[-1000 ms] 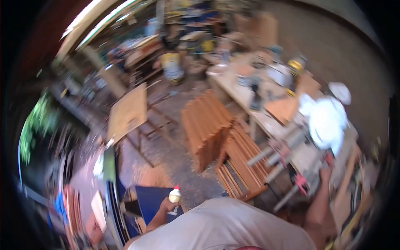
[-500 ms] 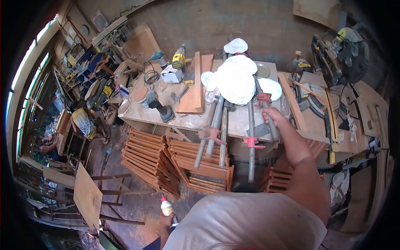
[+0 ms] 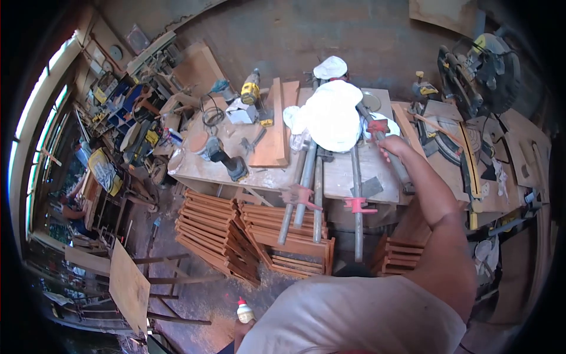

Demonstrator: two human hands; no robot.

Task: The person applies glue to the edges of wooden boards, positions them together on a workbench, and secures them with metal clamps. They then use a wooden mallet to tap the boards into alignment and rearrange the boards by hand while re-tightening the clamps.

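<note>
right hand [image 3: 394, 146] wrapped round a pipe clamp [image 3: 400, 172] just below its red head, likely for a firm hold; left hand [image 3: 242, 329] grips a red-capped bottle [image 3: 244, 311], cap up, perhaps against leaking. other clamps [image 3: 358, 236] overhang the bench [image 3: 268, 177], seemingly for easy reach; slatted wooden frames [image 3: 206, 223] stand below. left fingers mostly hidden by the shirt [image 3: 354, 312], bottle's base out of sight; white bundle [image 3: 333, 115] too bright to make out.

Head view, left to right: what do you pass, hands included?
Light wooden panel → red-capped bottle in the left hand → white bundle → right hand gripping a bar clamp → miter saw.
</note>
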